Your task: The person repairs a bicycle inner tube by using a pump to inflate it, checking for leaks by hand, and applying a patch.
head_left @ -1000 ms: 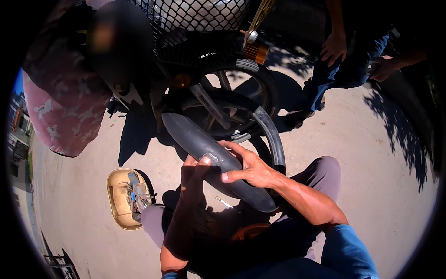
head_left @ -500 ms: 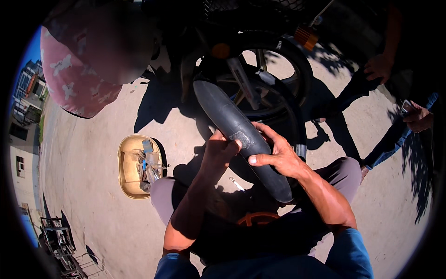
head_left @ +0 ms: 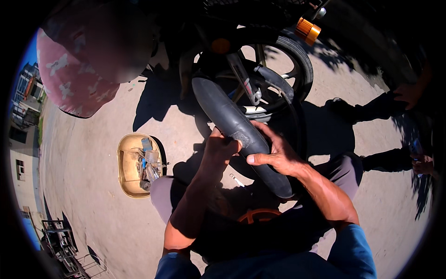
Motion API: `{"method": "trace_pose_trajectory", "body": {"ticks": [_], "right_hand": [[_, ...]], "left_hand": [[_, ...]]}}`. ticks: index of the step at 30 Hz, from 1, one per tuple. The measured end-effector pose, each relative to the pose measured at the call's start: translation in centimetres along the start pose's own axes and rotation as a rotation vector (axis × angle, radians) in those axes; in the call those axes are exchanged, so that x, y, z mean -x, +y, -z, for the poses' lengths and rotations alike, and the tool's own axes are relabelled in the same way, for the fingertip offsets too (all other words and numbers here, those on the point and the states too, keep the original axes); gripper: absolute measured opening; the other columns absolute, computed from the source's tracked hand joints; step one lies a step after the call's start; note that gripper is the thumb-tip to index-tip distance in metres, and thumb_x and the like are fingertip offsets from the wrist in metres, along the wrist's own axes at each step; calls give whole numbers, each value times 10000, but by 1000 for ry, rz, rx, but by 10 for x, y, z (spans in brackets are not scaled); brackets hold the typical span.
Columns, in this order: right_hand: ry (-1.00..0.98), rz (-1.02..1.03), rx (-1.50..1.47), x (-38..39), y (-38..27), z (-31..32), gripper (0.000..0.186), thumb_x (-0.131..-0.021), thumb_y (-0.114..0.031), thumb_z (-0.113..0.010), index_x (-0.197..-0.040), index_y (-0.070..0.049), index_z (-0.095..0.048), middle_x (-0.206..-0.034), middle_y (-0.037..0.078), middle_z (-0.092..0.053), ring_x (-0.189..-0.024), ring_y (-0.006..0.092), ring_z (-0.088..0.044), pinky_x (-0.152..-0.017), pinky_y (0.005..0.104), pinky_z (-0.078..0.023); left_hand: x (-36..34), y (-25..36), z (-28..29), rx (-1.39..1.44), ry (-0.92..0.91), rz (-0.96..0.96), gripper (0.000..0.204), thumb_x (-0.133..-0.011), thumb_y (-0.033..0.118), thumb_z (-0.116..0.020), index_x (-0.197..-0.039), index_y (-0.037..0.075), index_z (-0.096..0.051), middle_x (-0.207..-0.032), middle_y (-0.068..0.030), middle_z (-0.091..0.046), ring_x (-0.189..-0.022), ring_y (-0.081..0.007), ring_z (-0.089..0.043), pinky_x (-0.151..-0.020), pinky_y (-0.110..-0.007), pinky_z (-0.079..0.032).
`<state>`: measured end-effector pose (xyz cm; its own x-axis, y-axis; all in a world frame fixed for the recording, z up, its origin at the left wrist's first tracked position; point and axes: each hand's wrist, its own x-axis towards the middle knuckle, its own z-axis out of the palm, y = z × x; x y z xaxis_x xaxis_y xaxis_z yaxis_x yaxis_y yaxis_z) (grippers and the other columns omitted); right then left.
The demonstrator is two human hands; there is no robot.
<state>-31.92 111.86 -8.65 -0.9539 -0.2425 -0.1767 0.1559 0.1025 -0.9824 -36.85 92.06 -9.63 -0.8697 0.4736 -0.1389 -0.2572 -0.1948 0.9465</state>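
A black, puffed-up inner tube (head_left: 218, 104) lies slantwise before me, its near end above my lap. On it is a greyish, roughened patch area (head_left: 240, 136). My left hand (head_left: 222, 149) is closed on the tube's left side, its thumb at the rough spot; most of its fingers are hidden. From the other side my right hand (head_left: 282, 156) grips the tube, thumb laid across the top and fingers curled round the far edge. Just beyond stands a motorcycle wheel (head_left: 304, 58) with light spokes, beside a fork leg (head_left: 241, 76).
On the ground at left sits a tan, open case (head_left: 126, 179) with several tools and bits. A small wrench-like tool (head_left: 237, 180) lies below my hands. An orange turn signal (head_left: 307, 31) juts out above. Other people's legs (head_left: 385, 109) are at right; a pink patterned cover (head_left: 79, 69) hangs upper left.
Both hands keep their hold on the tube, with hardly any shift. At right, the other people have changed position, and more sunlight falls on the wheel and turn signal.
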Motion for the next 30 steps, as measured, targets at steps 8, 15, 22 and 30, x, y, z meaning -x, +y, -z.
{"method": "trace_pose_trajectory", "body": {"ticks": [8,15,22,30], "right_hand": [[-4,13,-36,-1,-2,-1,1015,-765,-362,-856,-1533,21,-314,-1313,231,-575,-1247,302,-565,-1041,405,-455],[10,12,-40,2,0,4,1004,-761,-350,-842,-1533,21,-319,-1338,260,-560,-1260,328,-558,-1056,414,-446],[22,33,5,1,10,0,1006,-768,-381,-833,-1532,18,-314,-1304,265,-591,-1239,344,-585,-1049,439,-458],[41,59,105,-1,6,-9,964,-835,-490,-790,-1513,24,-337,-1233,262,-629,-1194,356,-618,-1020,458,-483]], "left_hand": [[-5,2,4,-27,109,63,344,-863,51,-592,-1198,-28,-574,-959,-48,-658,-806,-76,-614,-678,-232,-483],[-8,2,2,47,68,73,379,-870,38,-574,-1244,-18,-538,-978,-55,-653,-817,-99,-633,-721,-255,-519],[-5,1,-2,-15,61,111,457,-846,-10,-597,-1288,-4,-482,-1033,-67,-633,-862,-106,-632,-721,-250,-527],[-4,-3,-2,-55,49,12,372,-849,1,-598,-1214,-4,-532,-1017,-51,-628,-881,-93,-614,-721,-238,-497]]}}
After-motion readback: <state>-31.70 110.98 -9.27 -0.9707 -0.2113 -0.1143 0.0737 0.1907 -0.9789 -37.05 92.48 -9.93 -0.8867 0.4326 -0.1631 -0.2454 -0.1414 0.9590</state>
